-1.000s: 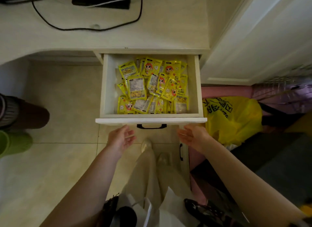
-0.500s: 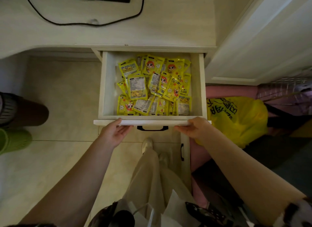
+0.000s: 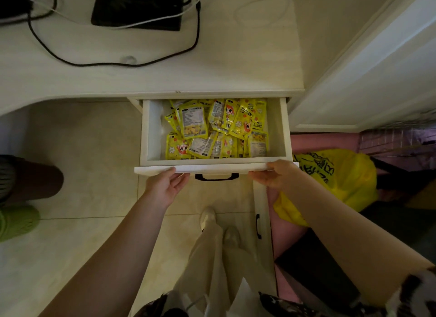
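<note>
Drawer point(image 3: 212, 168) of a pale desk point(image 3: 141, 76) stands partly pulled out below the desk's front edge, directly ahead of a standing person. Both hands hold its front panel. The left hand point(image 3: 166, 187) grasps near the left corner, thumb on the top edge and fingers curled beneath. The right hand point(image 3: 274, 175) pinches the right corner the same way. A black handle point(image 3: 216, 176) sits untouched between them. Yellow snack packets point(image 3: 212, 130) lie heaped inside, crowded toward the right and middle. On the desk above, a black cable point(image 3: 195, 40) loops beside a dark flat device point(image 3: 136, 7). A yellow plastic bag point(image 3: 349, 180) lies on the floor to the right of the drawer. A green shoe point(image 3: 16, 222) shows at far left on the tiled floor point(image 3: 82, 151).
</note>
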The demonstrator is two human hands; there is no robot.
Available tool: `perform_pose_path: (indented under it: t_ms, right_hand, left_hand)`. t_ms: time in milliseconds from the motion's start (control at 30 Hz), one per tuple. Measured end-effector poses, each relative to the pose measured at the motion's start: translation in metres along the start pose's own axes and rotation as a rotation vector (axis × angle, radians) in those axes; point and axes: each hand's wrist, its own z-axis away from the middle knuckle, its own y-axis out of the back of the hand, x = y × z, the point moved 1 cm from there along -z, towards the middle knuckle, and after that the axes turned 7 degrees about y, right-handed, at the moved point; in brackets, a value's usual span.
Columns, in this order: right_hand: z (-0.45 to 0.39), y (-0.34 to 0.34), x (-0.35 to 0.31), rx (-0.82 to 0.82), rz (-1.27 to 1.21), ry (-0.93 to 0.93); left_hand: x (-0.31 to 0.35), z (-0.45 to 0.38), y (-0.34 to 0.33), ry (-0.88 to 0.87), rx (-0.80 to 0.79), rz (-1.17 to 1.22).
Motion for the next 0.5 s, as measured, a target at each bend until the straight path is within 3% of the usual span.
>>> perform_pose_path:
  t_ms: [367,500]
  right_hand:
    - [-0.022,-0.029,-0.042,0.004,0.007,0.075]
    - [-0.029,-0.041,-0.061,0.024,0.02,0.124]
  left_hand:
    - [0.05,-0.025,-0.029,0.009,-0.047,-0.115]
    - [0.068,-0.038,-0.04,-0.067,-0.049,-0.182]
